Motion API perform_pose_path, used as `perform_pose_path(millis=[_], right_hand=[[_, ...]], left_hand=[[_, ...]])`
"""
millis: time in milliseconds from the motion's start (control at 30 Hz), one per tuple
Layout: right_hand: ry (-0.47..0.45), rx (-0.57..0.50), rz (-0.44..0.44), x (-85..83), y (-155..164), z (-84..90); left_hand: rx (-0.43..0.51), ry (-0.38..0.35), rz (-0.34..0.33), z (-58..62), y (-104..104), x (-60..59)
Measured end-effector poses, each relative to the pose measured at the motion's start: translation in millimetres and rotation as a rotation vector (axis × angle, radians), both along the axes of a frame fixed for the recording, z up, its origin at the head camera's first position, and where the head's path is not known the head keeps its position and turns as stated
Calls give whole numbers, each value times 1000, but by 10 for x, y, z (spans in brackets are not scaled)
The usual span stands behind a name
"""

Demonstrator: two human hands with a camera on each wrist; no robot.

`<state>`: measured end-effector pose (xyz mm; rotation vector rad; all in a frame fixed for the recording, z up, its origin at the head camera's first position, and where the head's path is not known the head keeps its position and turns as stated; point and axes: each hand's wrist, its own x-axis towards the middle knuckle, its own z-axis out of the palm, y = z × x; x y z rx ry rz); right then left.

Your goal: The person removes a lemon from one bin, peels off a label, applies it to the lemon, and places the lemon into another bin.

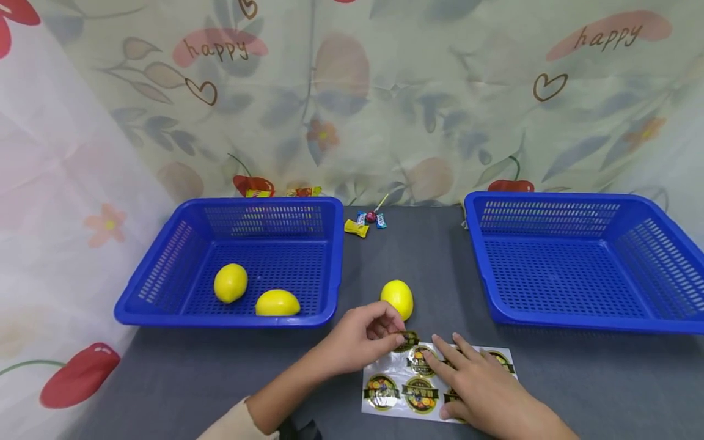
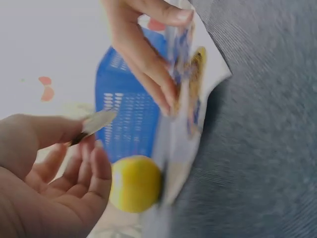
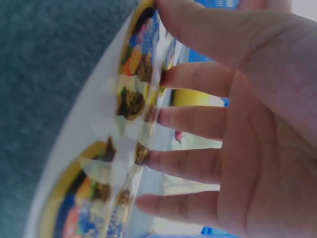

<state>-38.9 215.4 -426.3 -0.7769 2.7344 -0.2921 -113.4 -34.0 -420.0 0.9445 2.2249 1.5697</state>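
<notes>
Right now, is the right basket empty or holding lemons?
Empty: the right basket shows only bare mesh floor; two lemons lie in the left basket.

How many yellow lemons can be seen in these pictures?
3. Two lemons lie in the left blue basket, one left of the other. The third lemon sits on the table between the baskets.

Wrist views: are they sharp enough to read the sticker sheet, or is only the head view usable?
Head view: evenly lit and sharp, with the glossy round-label sticker sheet legible and slight glare on it. Left wrist view: motion-smeared, the yellow plastic lemon soft-edged. Right wrist view: too close, with the right hand and labels out of focus.
</notes>
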Motion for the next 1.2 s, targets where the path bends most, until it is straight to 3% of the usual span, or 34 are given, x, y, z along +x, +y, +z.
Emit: perform_pose_path(millis=[267,333,433,500,633,767,967,1200], right_hand=[[200,-24,113,-65,10,111],[244,-70,98,-116,-3,161],[274,-192,5,-222,-50,215],[225,-322,-82,-310,-90,224],[11,-635,-235,-515,-156,187],[-189,-843,-334,-728,-201,121],[-443,-1009,-471,-967,-267,39],[-486,-1034,-509,-1093,-275,-17]], left_hand=[[156,-17,227,-95,120,-164],[190,-13,260,-100,160,-204],[217,-4,290,-107,222,-251],[226,-7,303,-124,257,-283],[231,-21,338,-149,308,-351],[230,-44,372,-156,328,-395],[230,-113,421,-148,332,-394],[230,-113,430,-233,342,-438]])
